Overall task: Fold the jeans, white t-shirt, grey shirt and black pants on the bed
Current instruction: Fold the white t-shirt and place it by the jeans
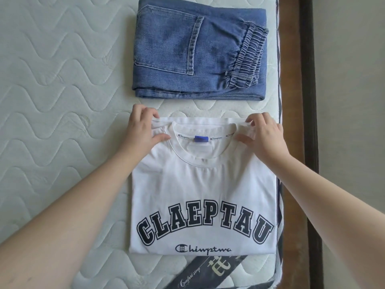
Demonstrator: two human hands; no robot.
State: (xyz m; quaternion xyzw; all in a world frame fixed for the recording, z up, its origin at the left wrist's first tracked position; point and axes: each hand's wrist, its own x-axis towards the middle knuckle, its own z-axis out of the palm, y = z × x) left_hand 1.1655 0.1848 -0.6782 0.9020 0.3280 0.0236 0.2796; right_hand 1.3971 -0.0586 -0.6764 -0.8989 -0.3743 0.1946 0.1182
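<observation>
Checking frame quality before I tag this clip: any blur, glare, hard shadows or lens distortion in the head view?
Head view: even, soft daylight with no glare; only faint shadows under both forearms. The white t-shirt print and jeans stitching read sharply. The left hand and right hand look slightly soft. Wide-angle bending shows at the mattress edge and wooden frame on the right.

One pair of folded jeans (200,49), one white t-shirt (203,190), two hands, left (143,127) and right (261,134), one bed (62,90), one dark label strip (205,272) on it
</observation>
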